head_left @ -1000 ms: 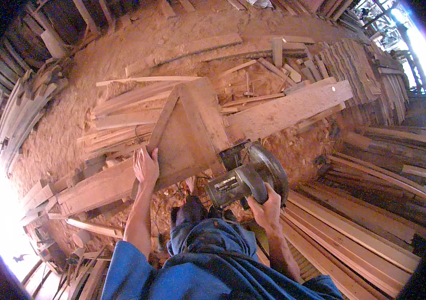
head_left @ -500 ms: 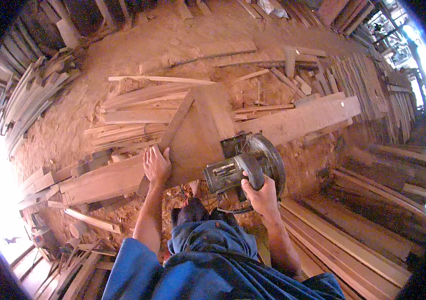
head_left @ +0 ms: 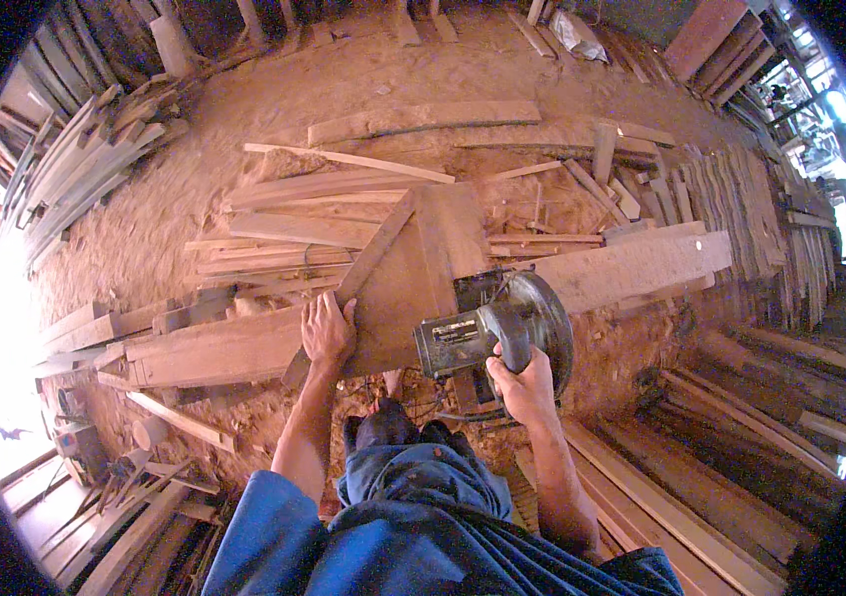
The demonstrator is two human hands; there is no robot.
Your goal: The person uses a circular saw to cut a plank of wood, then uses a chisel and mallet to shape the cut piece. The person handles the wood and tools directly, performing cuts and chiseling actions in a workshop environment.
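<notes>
The right hand (head_left: pixel 527 385) grips the saw (head_left: pixel 451 344) at the right edge of the wide board (head_left: pixel 393 310). The saw is a little farther along than 1 second ago, so less edge lies ahead. The left hand (head_left: pixel 328 333) covers the narrow strip (head_left: pixel 379 238); its grip I cannot tell.

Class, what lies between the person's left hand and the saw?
In the head view, a broad board lies between the left hand and the saw.
</notes>
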